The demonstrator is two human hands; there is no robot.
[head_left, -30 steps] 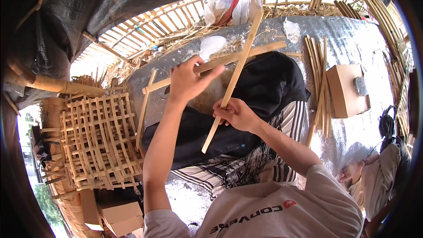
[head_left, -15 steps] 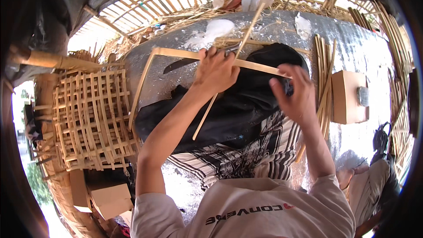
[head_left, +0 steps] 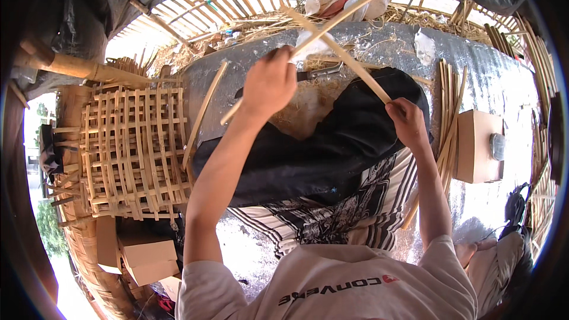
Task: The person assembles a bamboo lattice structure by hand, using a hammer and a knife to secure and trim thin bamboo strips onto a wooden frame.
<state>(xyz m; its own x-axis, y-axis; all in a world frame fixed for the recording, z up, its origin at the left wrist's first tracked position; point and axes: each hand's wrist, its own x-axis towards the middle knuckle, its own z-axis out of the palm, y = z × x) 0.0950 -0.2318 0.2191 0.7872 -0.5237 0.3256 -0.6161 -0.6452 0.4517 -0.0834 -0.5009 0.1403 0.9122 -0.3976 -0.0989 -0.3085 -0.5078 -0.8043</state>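
Bamboo strip [head_left: 349, 12] clamped in the curled fingers of left hand [head_left: 271, 82], tips hidden, slanting from ten to one o'clock. Second strip [head_left: 357, 68] gripped at its near end in closed fingers of right hand [head_left: 408, 121], toward three o'clock, crossing the first past twelve; contact unclear. Seemingly at managing both strips together. Probably called for next: steady control at the crossing.

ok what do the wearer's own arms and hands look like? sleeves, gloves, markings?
Left hand and right hand: bare, no gloves. Both forearms uncovered; no watch, band or cable visible. Short, loose, pale sleeves end above the elbows, part of a pale shirt with dark lettering and a small red mark on the front.
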